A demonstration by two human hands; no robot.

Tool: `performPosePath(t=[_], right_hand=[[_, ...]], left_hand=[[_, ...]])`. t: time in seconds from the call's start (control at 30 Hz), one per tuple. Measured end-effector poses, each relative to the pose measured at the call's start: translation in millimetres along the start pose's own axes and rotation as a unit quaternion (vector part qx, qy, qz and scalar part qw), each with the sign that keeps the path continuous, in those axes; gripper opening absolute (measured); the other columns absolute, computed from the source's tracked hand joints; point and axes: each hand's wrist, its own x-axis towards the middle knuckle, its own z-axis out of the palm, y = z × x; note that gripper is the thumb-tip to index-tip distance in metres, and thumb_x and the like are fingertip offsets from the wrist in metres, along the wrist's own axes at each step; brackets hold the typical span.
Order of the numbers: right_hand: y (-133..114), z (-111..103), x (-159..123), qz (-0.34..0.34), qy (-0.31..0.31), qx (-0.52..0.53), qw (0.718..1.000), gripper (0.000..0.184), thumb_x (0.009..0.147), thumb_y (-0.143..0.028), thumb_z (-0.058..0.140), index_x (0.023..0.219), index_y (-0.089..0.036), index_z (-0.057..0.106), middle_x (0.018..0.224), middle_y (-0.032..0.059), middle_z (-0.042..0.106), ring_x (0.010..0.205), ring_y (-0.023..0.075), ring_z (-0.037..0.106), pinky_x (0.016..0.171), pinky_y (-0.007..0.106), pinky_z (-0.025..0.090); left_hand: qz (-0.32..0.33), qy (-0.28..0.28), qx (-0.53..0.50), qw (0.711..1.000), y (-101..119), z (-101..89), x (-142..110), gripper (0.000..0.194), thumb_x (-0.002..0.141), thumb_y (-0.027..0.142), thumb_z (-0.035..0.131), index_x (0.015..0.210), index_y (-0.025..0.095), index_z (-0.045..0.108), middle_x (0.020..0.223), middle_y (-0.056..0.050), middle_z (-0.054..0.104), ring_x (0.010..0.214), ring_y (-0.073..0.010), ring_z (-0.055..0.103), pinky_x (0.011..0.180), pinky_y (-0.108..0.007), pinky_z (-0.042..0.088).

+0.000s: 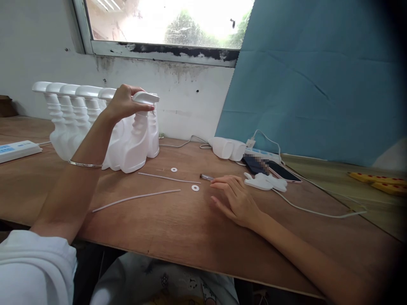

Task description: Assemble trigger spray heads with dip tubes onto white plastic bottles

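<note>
My left hand [127,103] is closed round the trigger head of a white spray bottle [133,144], which stands at the near right end of a group of similar white spray bottles [71,118]. My right hand [237,199] rests on the table with fingers stretched out and nothing visible in it. A pen [206,177] lies just beyond its fingertips. Between my hands are a thin white tube [136,197], a second tube [168,178], a white ring washer [195,188] and another washer [174,170].
On the brown wooden table [152,233], two white bottles [227,149] lie at the back. Several white trigger heads [265,182], a phone [284,171], a power strip [263,154] and cables are at the right. Another power strip [19,150] sits at the left. A blue cloth [311,84] hangs behind.
</note>
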Motion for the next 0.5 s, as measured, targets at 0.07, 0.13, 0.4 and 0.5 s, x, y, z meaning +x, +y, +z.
performPosePath(t=[0.07, 0.13, 0.4, 0.5], right_hand=[[0, 0, 0, -0.001, 0.000, 0.001, 1.000, 0.021, 0.081, -0.020, 0.051, 0.101, -0.016, 0.045, 0.096, 0.0104, 0.058, 0.089, 0.0215, 0.053, 0.080, 0.039, 0.039], [-1, 0, 0, -0.002, 0.002, 0.002, 1.000, 0.021, 0.081, -0.020, 0.051, 0.100, -0.016, 0.045, 0.096, 0.0104, 0.058, 0.089, 0.0216, 0.052, 0.080, 0.039, 0.039], [-1, -1, 1, 0.002, -0.005, 0.003, 1.000, 0.021, 0.081, -0.019, 0.051, 0.100, -0.016, 0.045, 0.097, 0.0105, 0.058, 0.090, 0.0212, 0.052, 0.081, 0.038, 0.039], [-1, 0, 0, 0.002, -0.004, 0.003, 1.000, 0.021, 0.081, -0.020, 0.051, 0.100, -0.016, 0.045, 0.097, 0.0104, 0.058, 0.090, 0.0212, 0.052, 0.080, 0.038, 0.039]], left_hand=[[-0.004, 0.002, 0.046, 0.999, 3, -1.3, 0, 0.057, 0.043, 0.049, 0.065, 0.094, 0.024, 0.063, 0.080, 0.000, 0.064, 0.105, -0.0269, 0.043, 0.095, -0.035, 0.032], [-0.010, -0.008, 0.113, 0.993, 6, -2.8, 0, 0.060, 0.046, 0.053, 0.062, 0.100, 0.027, 0.061, 0.085, 0.001, 0.065, 0.100, -0.0246, 0.047, 0.089, -0.033, 0.038], [0.013, -0.008, 0.270, 0.963, 10, -1.9, 1, 0.066, 0.058, 0.061, 0.048, 0.113, 0.025, 0.057, 0.095, 0.003, 0.066, 0.091, -0.0205, 0.054, 0.076, -0.030, 0.046], [0.032, 0.009, 0.269, 0.962, 12, 2.8, 0, 0.060, 0.061, 0.057, 0.048, 0.108, 0.022, 0.060, 0.092, 0.000, 0.066, 0.085, -0.0205, 0.055, 0.073, -0.031, 0.047]])
